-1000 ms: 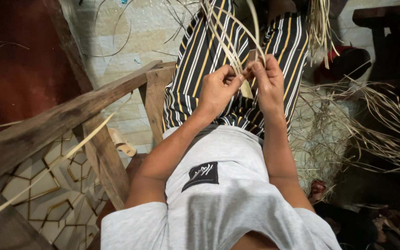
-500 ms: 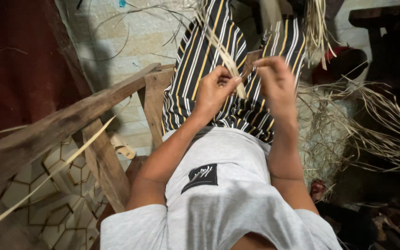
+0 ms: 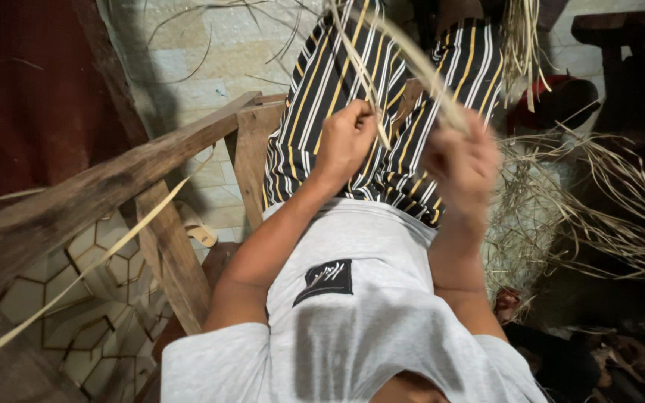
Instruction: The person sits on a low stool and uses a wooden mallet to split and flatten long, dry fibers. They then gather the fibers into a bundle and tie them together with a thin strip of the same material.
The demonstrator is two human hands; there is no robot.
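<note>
I look down over my grey shirt and striped trousers (image 3: 352, 82). My left hand (image 3: 346, 139) is closed around thin pale cane strips (image 3: 360, 67) that run up and away over my lap. My right hand (image 3: 463, 166) is blurred with motion just to the right, gripping a wider pale strip (image 3: 431, 78) that slants up to the left. The two hands are a short gap apart above my thighs.
A rough wooden frame (image 3: 113, 186) slants across the left, with a loose pale strip (image 3: 83, 272) draped over it. A heap of dry strips and shavings (image 3: 599, 209) lies on the right. Tiled floor (image 3: 188, 67) shows beyond.
My hands were close together on the strips; now the right hand has pulled away to the right and downward, and the left hand has shifted slightly lower.
</note>
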